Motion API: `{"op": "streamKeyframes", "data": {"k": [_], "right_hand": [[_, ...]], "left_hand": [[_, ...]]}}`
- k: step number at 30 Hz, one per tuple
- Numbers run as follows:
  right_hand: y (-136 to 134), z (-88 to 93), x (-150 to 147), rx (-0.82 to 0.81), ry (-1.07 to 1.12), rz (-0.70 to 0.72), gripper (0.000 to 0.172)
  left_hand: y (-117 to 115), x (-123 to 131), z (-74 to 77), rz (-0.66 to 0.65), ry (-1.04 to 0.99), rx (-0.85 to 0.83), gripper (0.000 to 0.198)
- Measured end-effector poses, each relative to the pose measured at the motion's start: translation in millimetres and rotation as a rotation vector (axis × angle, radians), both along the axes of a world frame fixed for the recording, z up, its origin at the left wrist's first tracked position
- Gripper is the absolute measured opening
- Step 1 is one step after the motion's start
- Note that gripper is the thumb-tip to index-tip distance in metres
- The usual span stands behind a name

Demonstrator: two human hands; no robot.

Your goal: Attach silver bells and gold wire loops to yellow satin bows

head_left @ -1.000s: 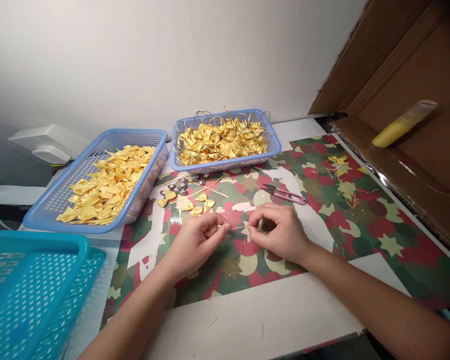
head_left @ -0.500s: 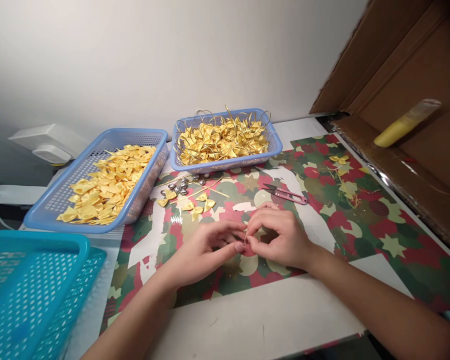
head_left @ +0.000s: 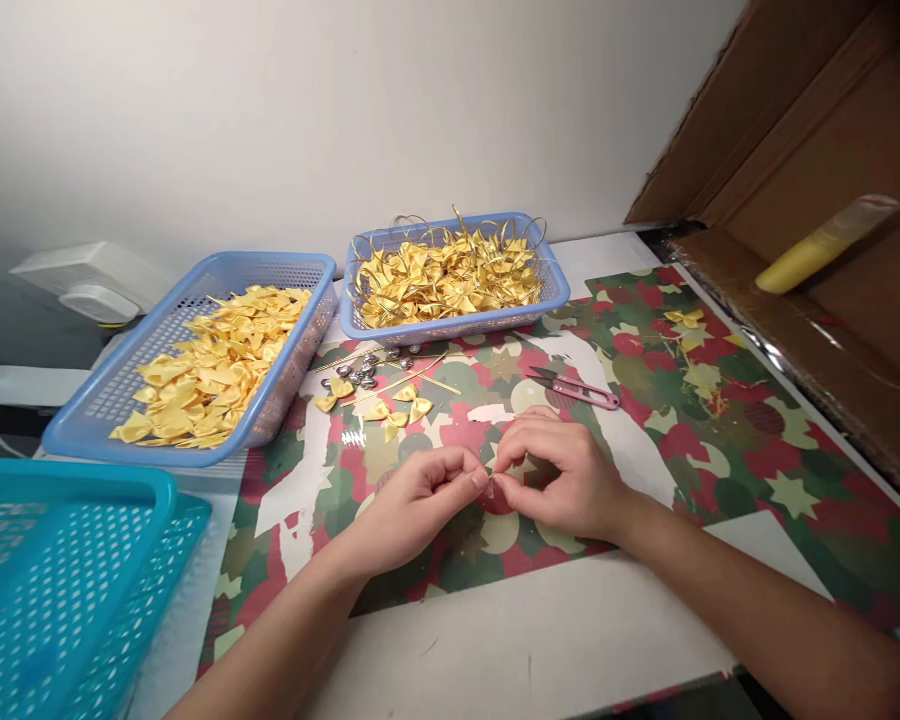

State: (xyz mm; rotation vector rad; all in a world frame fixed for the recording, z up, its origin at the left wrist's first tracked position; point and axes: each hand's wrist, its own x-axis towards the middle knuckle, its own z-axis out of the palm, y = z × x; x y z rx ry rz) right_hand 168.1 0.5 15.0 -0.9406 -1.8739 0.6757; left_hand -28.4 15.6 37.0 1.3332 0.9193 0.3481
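We see a big pale wall [head_left: 345, 120] at the back, and a tall brown cardboard box [head_left: 817, 110] on the right. In front of us is a white table [head_left: 495, 650], with a sheet of red and green paper [head_left: 787, 440] on it (it has stars and round spots all over). A teal basket [head_left: 67, 476] sits at the near left. Behind it is a blue basket [head_left: 67, 430] with lots of yellow bows [head_left: 217, 370] in it. Near the wall we see another blue basket [head_left: 450, 328], full of yellow bows with gold loops.

Over the middle of the paper, we see two bare hands close together. The left hand [head_left: 412, 505] has its thumb and finger pressed tight, and the right hand [head_left: 562, 480] pinches the same way. Between their tips is a thin strand [head_left: 490, 485], too tiny for us to see well.

A clear tube [head_left: 825, 250] with yellow in it slants up by the box. Pink snips [head_left: 598, 397] lie past the right hand, with their dark blades pointing left. Past the left hand, we spot a few loose bows [head_left: 333, 394], some gold cords [head_left: 441, 384] lying flat, and a bunch of little silver bells [head_left: 367, 382] beside them.
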Motion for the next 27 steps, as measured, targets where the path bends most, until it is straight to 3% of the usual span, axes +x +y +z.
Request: {"op": "streamKeyframes", "data": {"k": [10, 27], "right_hand": [[0.1, 1.6, 4.0, -0.077, -0.046, -0.012, 0.012], [0.1, 3.3, 2.5, -0.068, 0.003, 0.017, 0.012]], "left_hand": [[0.5, -3.7, -1.4, 0.0, -0.075, -0.006, 0.032], [1.7, -4.0, -2.0, -0.003, -0.092, -0.022, 0.032]]}}
